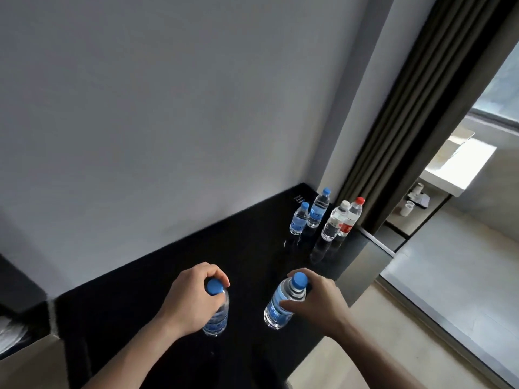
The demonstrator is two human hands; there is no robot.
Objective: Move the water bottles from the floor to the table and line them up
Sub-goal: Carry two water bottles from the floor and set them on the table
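You could read nothing here. The blue labels on the two bottles in your grip (216, 318) (276, 303) were blurred, and so were the red label (346, 228) and the small white print on the worktop (299, 198) beyond them.

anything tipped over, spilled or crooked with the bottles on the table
Nothing spilled or fallen. The four far bottles stand upright on the black table, bunched in pairs rather than one line. The bottle in the right hand leans; the left hand holds another.
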